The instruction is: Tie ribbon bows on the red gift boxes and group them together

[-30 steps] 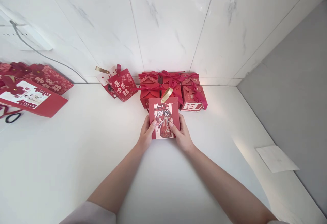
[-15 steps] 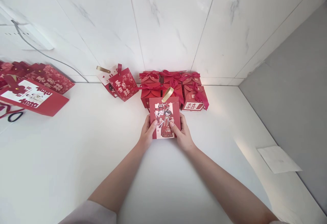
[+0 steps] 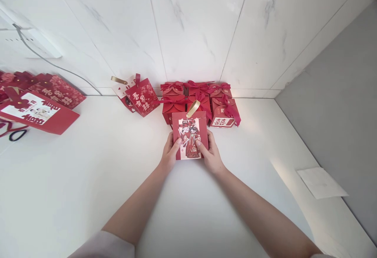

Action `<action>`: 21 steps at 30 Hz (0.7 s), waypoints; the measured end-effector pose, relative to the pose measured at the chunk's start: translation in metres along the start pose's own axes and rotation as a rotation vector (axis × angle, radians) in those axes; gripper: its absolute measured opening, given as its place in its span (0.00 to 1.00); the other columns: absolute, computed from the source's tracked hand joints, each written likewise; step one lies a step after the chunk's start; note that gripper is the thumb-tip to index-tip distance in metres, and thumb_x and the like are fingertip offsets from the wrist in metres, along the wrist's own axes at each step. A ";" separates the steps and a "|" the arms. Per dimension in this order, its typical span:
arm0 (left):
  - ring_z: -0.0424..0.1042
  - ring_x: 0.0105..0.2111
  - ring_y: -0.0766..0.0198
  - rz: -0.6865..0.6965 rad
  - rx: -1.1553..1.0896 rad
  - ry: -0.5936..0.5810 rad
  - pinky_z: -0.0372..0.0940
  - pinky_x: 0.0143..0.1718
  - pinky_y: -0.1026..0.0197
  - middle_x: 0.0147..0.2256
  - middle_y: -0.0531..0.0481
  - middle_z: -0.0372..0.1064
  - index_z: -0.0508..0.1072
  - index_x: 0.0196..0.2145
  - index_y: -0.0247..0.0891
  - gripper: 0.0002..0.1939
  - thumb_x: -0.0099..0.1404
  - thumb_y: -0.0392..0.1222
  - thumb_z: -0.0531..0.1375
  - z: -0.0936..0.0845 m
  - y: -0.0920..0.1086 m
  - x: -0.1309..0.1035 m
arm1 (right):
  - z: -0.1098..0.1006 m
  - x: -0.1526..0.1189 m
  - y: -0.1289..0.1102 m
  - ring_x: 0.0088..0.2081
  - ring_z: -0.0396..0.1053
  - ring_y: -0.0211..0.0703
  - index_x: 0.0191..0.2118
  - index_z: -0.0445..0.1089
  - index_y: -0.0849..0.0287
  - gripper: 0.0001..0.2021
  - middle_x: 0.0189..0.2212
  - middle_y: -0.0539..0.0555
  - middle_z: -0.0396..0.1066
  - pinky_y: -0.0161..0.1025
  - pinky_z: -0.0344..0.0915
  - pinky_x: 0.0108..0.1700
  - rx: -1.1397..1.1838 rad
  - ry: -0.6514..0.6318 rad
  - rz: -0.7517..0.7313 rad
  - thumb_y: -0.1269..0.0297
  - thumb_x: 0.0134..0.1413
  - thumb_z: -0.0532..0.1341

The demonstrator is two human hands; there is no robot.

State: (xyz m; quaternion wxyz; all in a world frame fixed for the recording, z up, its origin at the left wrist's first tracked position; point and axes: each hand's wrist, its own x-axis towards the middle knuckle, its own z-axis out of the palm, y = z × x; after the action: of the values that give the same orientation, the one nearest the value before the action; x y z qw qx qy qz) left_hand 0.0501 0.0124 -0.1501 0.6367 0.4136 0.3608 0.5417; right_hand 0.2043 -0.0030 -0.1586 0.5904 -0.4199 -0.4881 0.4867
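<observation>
A red box (image 3: 191,136) with a printed couple in traditional dress and a gold loop handle at its top is held between both hands. My left hand (image 3: 170,152) grips its left side, thumb on the front face. On the right side my right hand (image 3: 212,154) grips it the same way. The fingers behind the box are hidden. Just beyond it stand several small red boxes (image 3: 223,110) tied with ribbons, partly covered by the held box.
Two hang-tag style packets (image 3: 142,97) lean near the wall, left of the ribboned boxes. More red bags (image 3: 55,110) lie at the far left beside a dark loop (image 3: 18,134). A grey cable runs along the wall. A white sheet (image 3: 321,182) lies at the right edge.
</observation>
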 end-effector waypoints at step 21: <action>0.70 0.54 0.49 -0.039 -0.032 -0.008 0.67 0.53 0.49 0.55 0.44 0.68 0.65 0.56 0.43 0.24 0.64 0.49 0.62 0.001 0.002 -0.002 | 0.000 -0.001 0.001 0.56 0.66 0.48 0.58 0.59 0.49 0.23 0.57 0.53 0.67 0.48 0.64 0.60 0.027 0.000 0.014 0.54 0.59 0.61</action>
State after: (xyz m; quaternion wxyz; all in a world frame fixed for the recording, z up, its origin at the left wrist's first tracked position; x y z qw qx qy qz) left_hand 0.0493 0.0104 -0.1477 0.6550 0.3983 0.3577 0.5333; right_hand 0.2039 -0.0038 -0.1592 0.5924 -0.4153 -0.4786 0.4976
